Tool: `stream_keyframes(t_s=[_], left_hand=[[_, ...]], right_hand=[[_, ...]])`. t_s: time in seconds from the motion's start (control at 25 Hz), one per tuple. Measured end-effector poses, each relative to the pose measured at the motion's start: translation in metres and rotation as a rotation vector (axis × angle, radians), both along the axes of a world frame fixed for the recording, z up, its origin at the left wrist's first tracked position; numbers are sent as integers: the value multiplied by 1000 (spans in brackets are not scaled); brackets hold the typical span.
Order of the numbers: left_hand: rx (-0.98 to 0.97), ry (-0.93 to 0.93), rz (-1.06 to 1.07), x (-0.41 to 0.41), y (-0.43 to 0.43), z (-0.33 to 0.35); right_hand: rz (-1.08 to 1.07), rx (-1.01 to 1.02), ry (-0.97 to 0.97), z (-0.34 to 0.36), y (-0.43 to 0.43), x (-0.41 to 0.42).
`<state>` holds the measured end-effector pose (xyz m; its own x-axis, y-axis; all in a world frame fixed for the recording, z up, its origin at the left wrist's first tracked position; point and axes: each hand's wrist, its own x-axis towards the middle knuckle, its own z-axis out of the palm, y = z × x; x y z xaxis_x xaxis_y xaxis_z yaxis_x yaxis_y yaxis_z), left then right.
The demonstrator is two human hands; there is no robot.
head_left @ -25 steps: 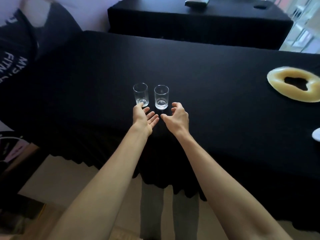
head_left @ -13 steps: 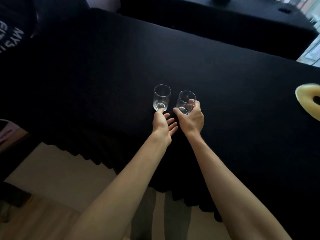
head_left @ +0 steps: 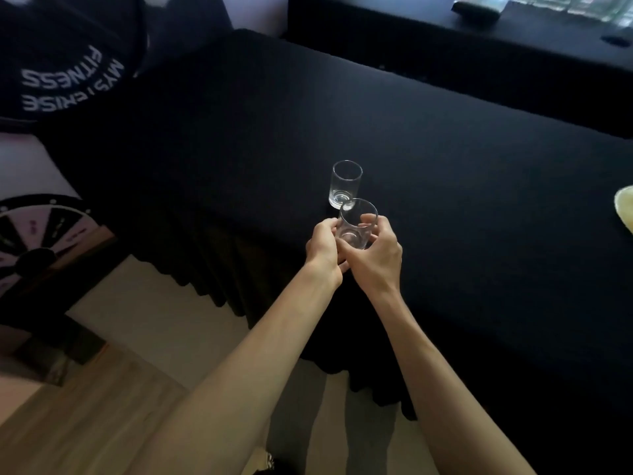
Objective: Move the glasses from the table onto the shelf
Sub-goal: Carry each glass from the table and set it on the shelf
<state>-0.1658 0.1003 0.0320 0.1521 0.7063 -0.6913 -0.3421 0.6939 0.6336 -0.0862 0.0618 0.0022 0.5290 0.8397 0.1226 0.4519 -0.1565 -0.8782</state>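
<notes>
Two clear drinking glasses are in view. One glass [head_left: 345, 184] stands upright on the black-covered table [head_left: 445, 186]. The other glass [head_left: 356, 223] is lifted off the cloth just in front of it and tilted, with both hands on it. My right hand [head_left: 378, 255] wraps it from the right with the thumb over its front. My left hand [head_left: 323, 248] touches its left side with fingers curled around it. No shelf is visible.
A second black table [head_left: 445, 46] with a dark flat object stands behind. A yellow ring-shaped thing [head_left: 625, 209] lies at the table's right edge. A black cloth with white lettering [head_left: 68, 77] and a prize wheel [head_left: 37, 238] are at the left.
My right hand has lifted the right glass and brought it toward me. My left hand left the standing glass and joined on the lifted one. The camera view shifted.
</notes>
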Motion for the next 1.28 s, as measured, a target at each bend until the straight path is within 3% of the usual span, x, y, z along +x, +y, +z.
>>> stream_keyframes(t_s=[0.28, 0.56, 0.76, 1.0, 1.28], left_hand=[[80, 89, 267, -64, -82, 6], [50, 102, 682, -179, -189, 1], [55, 111, 1036, -293, -291, 4], [83, 112, 1348, -413, -426, 18], [99, 131, 1517, -550, -583, 26]], right_hand=[[302, 44, 26, 4, -54, -55], [714, 4, 15, -6, -129, -167], [1084, 3, 35, 11, -208, -285], [1378, 40, 69, 31, -321, -422], [1617, 4, 78, 36, -459, -574]])
